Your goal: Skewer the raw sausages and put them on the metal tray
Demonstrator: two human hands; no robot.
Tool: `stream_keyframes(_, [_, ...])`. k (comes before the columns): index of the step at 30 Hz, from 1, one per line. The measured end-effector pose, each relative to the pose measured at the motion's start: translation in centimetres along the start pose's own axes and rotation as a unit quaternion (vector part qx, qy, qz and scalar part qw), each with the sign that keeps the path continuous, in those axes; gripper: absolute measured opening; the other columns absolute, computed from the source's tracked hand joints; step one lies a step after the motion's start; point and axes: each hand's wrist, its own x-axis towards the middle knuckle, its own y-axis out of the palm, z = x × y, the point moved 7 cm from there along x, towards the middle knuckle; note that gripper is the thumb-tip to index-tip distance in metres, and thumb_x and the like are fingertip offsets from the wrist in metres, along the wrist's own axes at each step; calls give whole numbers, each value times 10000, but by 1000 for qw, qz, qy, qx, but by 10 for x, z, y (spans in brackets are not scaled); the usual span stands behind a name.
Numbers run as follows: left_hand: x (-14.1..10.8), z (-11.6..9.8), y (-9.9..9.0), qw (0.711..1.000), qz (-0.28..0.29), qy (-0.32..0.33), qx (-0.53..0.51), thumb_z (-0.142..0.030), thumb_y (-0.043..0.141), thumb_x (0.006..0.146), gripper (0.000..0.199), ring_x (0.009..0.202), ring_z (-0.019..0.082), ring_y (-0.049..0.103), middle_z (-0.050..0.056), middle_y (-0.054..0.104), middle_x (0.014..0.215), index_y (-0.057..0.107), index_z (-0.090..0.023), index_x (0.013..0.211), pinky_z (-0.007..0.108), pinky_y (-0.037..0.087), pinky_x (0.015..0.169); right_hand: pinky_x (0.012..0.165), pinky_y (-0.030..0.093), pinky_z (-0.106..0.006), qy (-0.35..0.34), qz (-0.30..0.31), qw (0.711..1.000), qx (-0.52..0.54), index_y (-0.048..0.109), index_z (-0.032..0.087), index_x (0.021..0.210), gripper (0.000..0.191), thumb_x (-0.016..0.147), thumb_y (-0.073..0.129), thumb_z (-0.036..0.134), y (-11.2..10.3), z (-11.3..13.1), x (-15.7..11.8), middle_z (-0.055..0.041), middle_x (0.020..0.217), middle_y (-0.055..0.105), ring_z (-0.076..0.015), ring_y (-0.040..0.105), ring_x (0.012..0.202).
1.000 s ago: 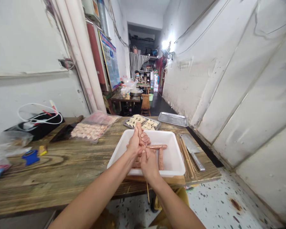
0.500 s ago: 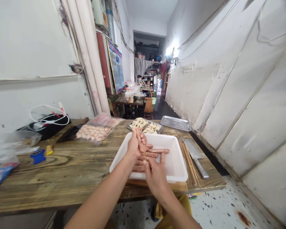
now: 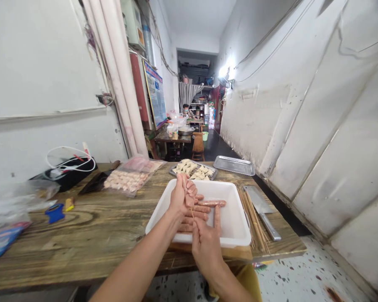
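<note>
My left hand (image 3: pixel 180 193) is closed round a sausage (image 3: pixel 189 200), held upright above the white plastic tub (image 3: pixel 170 238). A thin wooden skewer (image 3: pixel 192 213) runs from the sausage's lower end to my right hand (image 3: pixel 207 245), which pinches it between thumb and fingers. How deep the skewer sits in the meat is hidden. Several more sausages (image 3: pixel 212 203) lie in the tub below my hands, most side by side on the left, one crosswise behind. Past my right index finger, another sausage (image 3: pixel 217 218) points away from me.
Right of the tub lie a bundle of skewers (image 3: pixel 253 220) and a cleaver (image 3: pixel 264 214). Behind it are a tray of pale triangular pieces (image 3: pixel 193 170) and a metal tray (image 3: pixel 234 165). A bag of meat pieces (image 3: pixel 126 180) and blue scissors-like plastic piece (image 3: pixel 54 213) lie left. A person sits far back.
The view has shifted slightly, so the whole scene sits a little lower. My right hand has drawn a little lower from the sausage, and more of the skewer shows.
</note>
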Motion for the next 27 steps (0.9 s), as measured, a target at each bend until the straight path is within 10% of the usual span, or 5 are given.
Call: stream_keyframes(27, [-3,6,2,999,-17,-32,-9,-541,512,821,384,349,57,298,-73,320,487,413,-187,710,165,251,360,690,480,-355,26,-30,999,15,623,151,849,307,881,324,87,6,0,13,-84,684,690,-216,651,596])
